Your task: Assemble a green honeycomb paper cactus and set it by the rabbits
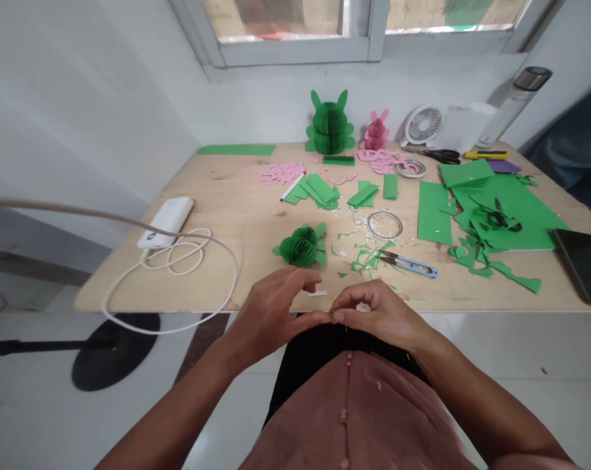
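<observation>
Both hands meet at the table's front edge. My left hand (280, 307) has its thumb stretched toward the other hand, its fingers curved and apart from the thumb. Thumb and forefinger of my right hand (374, 310) are pinched together at the left thumb's tip; whatever they hold is too small to name. Just beyond the left fingers sits a small green folded-paper figure (300, 247). A white paper strip (318, 294) lies between the hands. Blue-handled snips (410, 264) rest to the right, beside green scraps (366, 260).
Wooden table (227, 215) carries a white power bank (166, 222) with a looped cable, a tape ring (385, 225), green sheets (520, 202) and a phone (583, 264). Green (329, 127) and pink (376, 132) paper figures, a fan (423, 125) and a bottle (513, 104) stand behind.
</observation>
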`<control>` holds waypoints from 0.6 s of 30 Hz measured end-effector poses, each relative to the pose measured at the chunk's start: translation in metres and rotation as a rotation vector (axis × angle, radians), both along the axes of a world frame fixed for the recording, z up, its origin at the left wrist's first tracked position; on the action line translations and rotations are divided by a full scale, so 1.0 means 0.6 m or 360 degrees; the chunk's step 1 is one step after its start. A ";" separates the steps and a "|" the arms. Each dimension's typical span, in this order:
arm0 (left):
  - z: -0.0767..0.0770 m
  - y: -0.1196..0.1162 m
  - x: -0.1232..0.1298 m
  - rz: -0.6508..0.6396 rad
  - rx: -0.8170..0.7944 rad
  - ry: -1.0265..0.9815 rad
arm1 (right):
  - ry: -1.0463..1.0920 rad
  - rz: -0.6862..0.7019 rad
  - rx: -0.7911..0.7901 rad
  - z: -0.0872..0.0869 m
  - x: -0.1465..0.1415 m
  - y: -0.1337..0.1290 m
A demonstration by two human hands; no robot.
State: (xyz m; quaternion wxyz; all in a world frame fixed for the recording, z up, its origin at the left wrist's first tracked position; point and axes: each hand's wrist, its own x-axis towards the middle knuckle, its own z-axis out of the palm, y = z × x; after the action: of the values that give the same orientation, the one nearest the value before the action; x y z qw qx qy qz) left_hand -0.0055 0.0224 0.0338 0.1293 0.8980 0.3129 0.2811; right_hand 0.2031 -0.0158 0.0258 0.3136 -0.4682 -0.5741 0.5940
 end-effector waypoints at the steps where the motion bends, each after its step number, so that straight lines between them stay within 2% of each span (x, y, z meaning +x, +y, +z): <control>1: 0.001 0.001 0.000 -0.0013 0.0017 0.0012 | 0.0004 0.0007 -0.0011 0.001 0.000 0.001; 9: 0.012 0.010 0.002 -0.0169 0.0259 0.0066 | 0.0109 0.0060 -0.0151 -0.005 0.002 0.009; 18: 0.016 0.015 0.002 -0.0202 0.0268 0.0066 | 0.0259 0.0084 -0.0287 -0.011 0.001 0.010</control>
State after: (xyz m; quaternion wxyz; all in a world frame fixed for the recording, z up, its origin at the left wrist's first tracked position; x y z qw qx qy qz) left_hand -0.0042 0.0313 0.0432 0.0643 0.9293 0.2332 0.2790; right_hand 0.2038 -0.0097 0.0193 0.3000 -0.4295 -0.5031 0.6873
